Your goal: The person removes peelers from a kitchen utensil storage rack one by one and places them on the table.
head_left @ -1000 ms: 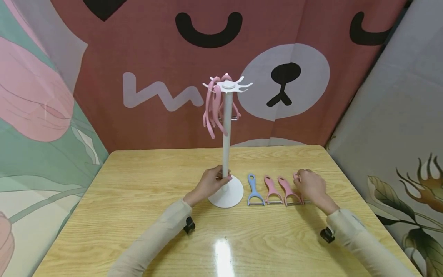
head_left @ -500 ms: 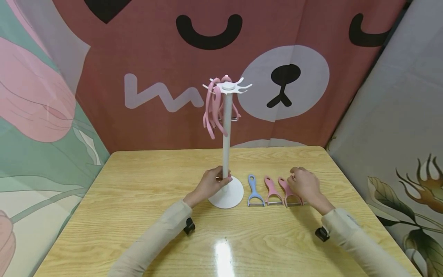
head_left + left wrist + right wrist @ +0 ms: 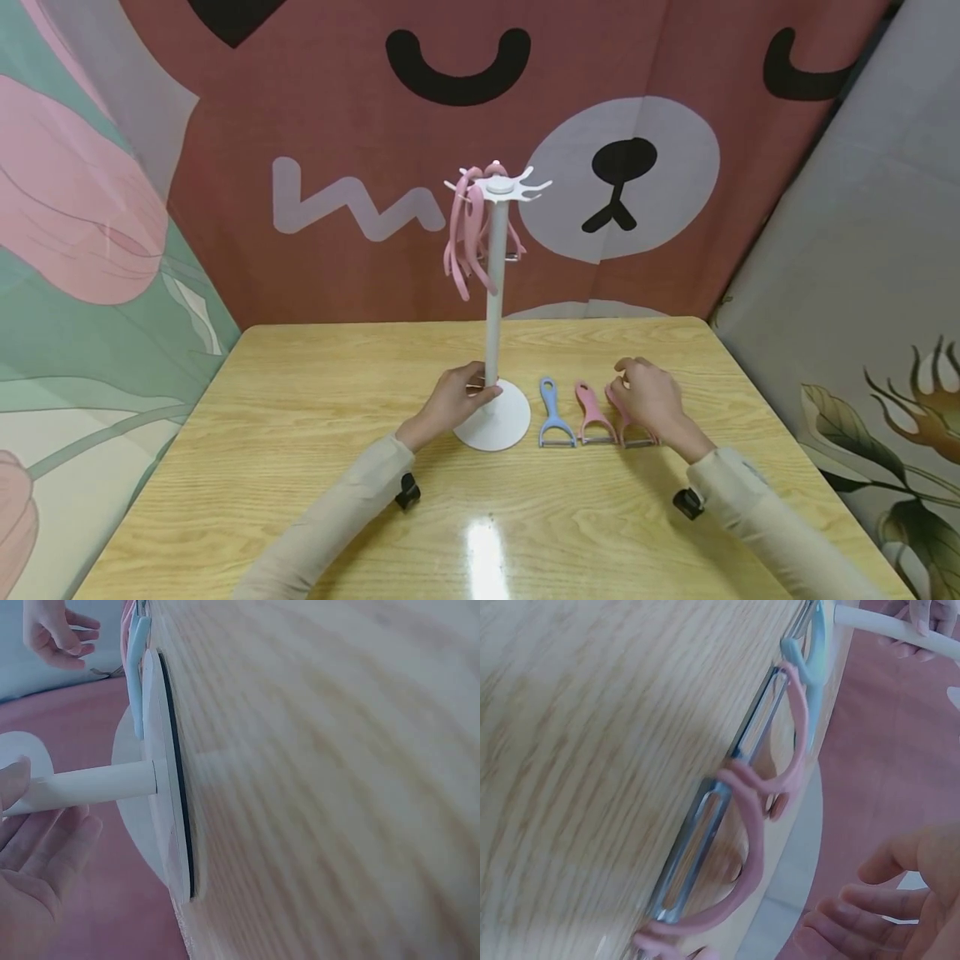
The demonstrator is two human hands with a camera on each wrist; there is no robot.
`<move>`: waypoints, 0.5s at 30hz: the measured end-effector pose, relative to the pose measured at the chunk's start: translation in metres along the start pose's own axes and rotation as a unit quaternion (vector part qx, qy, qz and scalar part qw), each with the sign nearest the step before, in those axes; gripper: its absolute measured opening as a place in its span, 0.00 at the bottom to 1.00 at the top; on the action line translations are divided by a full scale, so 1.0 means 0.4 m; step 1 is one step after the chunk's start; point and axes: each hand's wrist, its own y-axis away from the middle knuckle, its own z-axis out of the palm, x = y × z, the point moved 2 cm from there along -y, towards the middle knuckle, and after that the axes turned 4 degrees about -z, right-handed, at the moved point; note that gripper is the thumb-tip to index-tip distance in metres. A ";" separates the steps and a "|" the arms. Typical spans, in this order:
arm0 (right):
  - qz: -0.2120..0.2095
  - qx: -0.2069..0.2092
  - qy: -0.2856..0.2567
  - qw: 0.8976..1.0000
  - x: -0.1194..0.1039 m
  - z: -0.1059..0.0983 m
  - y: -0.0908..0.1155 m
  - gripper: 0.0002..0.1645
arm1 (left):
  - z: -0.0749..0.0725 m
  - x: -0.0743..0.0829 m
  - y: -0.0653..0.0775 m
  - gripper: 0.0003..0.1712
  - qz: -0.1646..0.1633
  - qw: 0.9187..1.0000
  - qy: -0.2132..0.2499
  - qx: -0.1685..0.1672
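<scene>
My left hand (image 3: 454, 397) holds the lower pole of a white stand (image 3: 496, 317), thumb on one side and fingers on the other in the left wrist view. Several pink peelers hang from the left and back hooks of its top. On the table, right of the round base, lie a blue peeler (image 3: 551, 408) and a pink peeler (image 3: 590, 408). Another pink peeler (image 3: 754, 847) lies beside them, partly covered by my right hand (image 3: 651, 397) in the head view. That hand hovers above it with fingers loosely bent, holding nothing. A further pink end (image 3: 656, 943) shows at the right wrist view's bottom edge.
The wooden table (image 3: 337, 517) ends at a printed reddish curtain (image 3: 360, 275) behind the stand. A grey flowered curtain (image 3: 847, 275) borders the right side. The stand's top rises well above the hands.
My right hand has moved left, from the rightmost peeler to above the neighbouring pink one. My left hand stays on the stand's pole; the hanging peelers look unchanged.
</scene>
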 end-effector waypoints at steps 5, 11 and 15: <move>-0.011 -0.001 -0.013 1.000 -0.025 -0.001 -0.006 0.16 | -0.006 -0.002 0.005 0.20 0.002 1.000 0.003 -0.002; -0.032 0.012 -0.022 0.999 -0.054 -0.003 -0.016 0.14 | -0.015 -0.007 0.012 0.19 0.000 1.000 0.016 -0.002; -0.062 0.019 -0.053 0.996 -0.071 0.003 -0.021 0.14 | -0.022 -0.012 0.019 0.18 -0.009 1.000 0.024 -0.004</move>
